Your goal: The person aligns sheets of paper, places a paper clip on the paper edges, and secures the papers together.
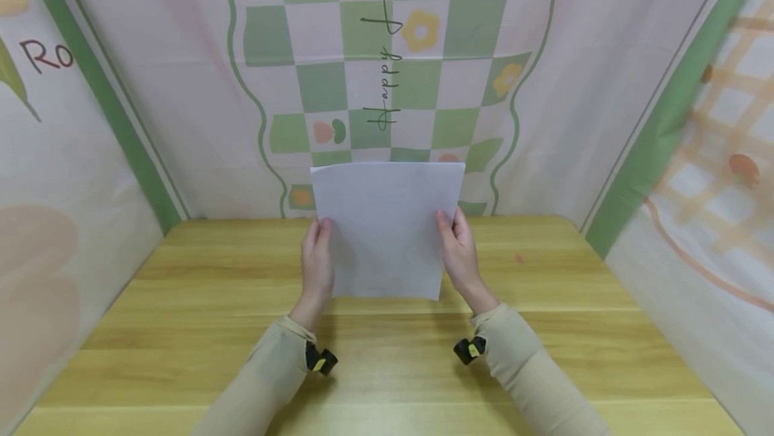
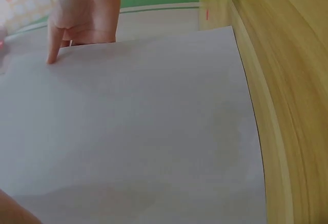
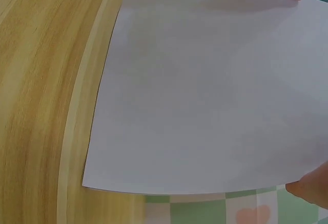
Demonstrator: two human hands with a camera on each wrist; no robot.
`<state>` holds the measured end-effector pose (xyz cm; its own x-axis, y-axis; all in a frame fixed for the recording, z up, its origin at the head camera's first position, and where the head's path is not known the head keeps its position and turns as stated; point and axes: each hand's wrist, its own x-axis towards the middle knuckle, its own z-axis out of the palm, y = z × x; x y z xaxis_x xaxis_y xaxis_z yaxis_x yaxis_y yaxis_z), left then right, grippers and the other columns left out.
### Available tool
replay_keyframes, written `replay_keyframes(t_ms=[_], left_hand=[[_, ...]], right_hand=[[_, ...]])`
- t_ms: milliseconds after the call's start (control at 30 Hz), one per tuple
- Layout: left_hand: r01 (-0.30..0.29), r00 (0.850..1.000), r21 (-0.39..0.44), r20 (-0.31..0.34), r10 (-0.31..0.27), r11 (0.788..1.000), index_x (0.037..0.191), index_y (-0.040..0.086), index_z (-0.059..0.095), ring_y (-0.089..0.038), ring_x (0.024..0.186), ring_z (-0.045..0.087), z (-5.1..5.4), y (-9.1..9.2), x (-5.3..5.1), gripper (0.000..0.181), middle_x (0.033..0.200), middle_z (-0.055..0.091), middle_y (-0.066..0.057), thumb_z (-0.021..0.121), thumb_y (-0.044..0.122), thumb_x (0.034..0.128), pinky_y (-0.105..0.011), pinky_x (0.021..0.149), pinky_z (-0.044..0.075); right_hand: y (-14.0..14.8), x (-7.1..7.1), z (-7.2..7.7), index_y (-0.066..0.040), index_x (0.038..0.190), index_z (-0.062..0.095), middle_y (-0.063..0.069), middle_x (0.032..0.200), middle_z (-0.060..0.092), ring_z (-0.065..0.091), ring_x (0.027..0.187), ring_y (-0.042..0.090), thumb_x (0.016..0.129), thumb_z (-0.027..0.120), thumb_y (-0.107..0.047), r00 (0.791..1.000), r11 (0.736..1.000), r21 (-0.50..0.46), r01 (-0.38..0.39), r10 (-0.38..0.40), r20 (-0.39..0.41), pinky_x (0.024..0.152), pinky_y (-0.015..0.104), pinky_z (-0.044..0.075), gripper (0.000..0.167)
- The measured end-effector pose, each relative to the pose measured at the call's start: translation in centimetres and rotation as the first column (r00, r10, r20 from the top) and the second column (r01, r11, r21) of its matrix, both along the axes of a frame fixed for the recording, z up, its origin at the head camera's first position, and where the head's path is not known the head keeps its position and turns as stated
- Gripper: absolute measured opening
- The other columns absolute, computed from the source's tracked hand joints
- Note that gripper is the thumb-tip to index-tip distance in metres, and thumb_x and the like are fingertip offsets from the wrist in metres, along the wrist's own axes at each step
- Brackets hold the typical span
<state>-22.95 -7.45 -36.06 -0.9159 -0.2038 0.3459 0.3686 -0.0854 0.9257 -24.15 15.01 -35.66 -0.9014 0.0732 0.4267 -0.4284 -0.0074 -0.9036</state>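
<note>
A blank white sheet of paper (image 1: pixel 387 234) is held up over the table, its face toward the head camera; whether it is one sheet or several I cannot tell. My left hand (image 1: pixel 317 258) grips its left edge, thumb on the near face and fingers behind. On the opposite edge my right hand (image 1: pixel 461 251) pinches the paper the same way. The left wrist view shows the paper (image 2: pixel 138 121) with the right hand (image 2: pixel 87 14) at its far edge. In the right wrist view a thumb (image 3: pixel 311 187) presses on the paper's lower edge.
The wood-grain table (image 1: pixel 387 369) spreads below the hands. Behind it hangs a cloth (image 1: pixel 417 83) with green and white checks, and printed cloth panels stand at both sides. Small black cameras (image 1: pixel 320 359) are strapped at both wrists over beige sleeves.
</note>
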Motion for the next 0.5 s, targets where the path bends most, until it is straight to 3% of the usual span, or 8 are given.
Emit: replay_keyframes(t_ms=[233,500], left_hand=[[0.017,1.000,0.007,0.001,-0.017,1.000,0.138,-0.001,0.041,-0.023,0.139,0.032,0.12,0.11,0.08,0.044,0.146,0.042,-0.013,0.031,0.025,0.1037,-0.040,0.117,0.019],[0.015,1.000,0.022,0.010,-0.015,1.000,0.139,0.002,0.041,-0.023,0.138,0.034,0.26,0.10,0.23,0.043,0.144,0.044,-0.012,0.033,0.025,0.1034,-0.040,0.116,0.020]], right_hand=[[-0.04,0.00,0.23,-0.005,0.141,0.037,0.010,0.130,0.050,0.051,0.115,0.013,0.103,0.039,-0.026,1.000,1.000,0.004,-0.003,0.003,-0.015,0.097,0.021,0.040,0.044],[0.06,-0.09,0.34,-0.006,0.138,0.039,0.002,0.121,0.053,0.054,0.110,0.015,0.102,0.040,-0.026,0.999,1.000,0.007,-0.017,0.017,-0.049,0.093,0.023,0.043,0.041]])
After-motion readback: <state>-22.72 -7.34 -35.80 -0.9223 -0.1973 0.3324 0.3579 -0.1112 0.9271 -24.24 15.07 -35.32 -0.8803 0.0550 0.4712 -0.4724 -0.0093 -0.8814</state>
